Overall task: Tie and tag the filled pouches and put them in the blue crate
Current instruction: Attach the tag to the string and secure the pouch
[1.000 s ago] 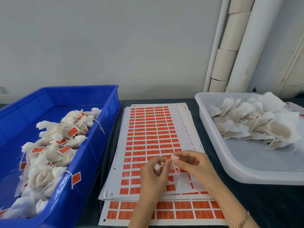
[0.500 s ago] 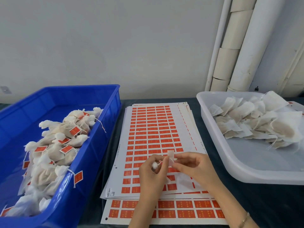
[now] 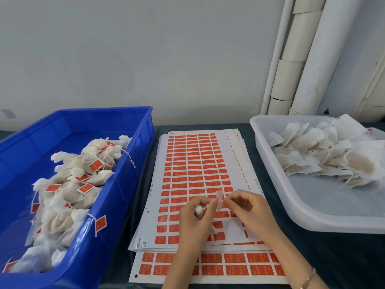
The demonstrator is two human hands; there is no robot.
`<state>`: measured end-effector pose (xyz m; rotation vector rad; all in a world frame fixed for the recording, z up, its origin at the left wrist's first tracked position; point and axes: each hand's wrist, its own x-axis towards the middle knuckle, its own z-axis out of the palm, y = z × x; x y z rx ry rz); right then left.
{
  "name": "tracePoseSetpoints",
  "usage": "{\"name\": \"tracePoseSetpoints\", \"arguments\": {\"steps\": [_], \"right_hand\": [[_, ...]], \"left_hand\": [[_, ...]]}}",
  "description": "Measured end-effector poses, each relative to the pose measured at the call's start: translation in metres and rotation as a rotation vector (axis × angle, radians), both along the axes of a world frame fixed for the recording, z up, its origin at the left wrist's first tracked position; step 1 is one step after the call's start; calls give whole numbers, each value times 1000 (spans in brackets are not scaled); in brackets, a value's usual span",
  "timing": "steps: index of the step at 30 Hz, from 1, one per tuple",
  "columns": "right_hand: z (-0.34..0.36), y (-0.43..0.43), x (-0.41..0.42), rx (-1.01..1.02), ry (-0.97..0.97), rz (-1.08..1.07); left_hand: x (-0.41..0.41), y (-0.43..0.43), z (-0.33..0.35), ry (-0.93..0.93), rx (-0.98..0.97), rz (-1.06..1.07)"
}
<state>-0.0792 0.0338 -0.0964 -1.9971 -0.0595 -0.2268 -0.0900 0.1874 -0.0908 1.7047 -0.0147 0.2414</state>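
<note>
- The right hand pinches a small label between thumb and forefinger. The label's pale back faces the camera, probably so the sticky side can fold over the string.
- The left hand is curled round a filled pouch. Only the gathered white top shows above the fingers; the body is hidden in the palm. Gripping it at the neck likely keeps the tie from loosening.
- A thin string runs from the pouch top towards the label, across the short gap between the hands. I judge the tagging step is under way; whether the label has stuck to the string is too small to tell.
- Both hands hover just above the stack of label sheets, rows of orange stickers lying on the table straight ahead, so a fresh label is always within reach.
- The blue crate stands on the left, just beside the sheets. It holds a heap of tagged pouches, one orange tag hanging over the rim. The left hand can drop a finished pouch there without crossing over.
- The white tray sits to the right with the untied pouches piled at its far end, near the right hand. Many remain, so the job looks far from done.
</note>
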Motion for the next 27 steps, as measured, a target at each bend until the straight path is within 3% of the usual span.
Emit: {"name": "tracePoseSetpoints", "arguments": {"steps": [7,12,21,27], "right_hand": [[9,4,-2,289,24,58],[7,3,-1,180,11,41],[7,0,-1,220,3,48],[7,1,-3,191,-69,72]], "left_hand": [[1,1,-1,-7,-17,-5],[1,1,-1,-19,5,-33],[-1,0,2,-44,7,-120],[1,0,0,6,0,-58]]}}
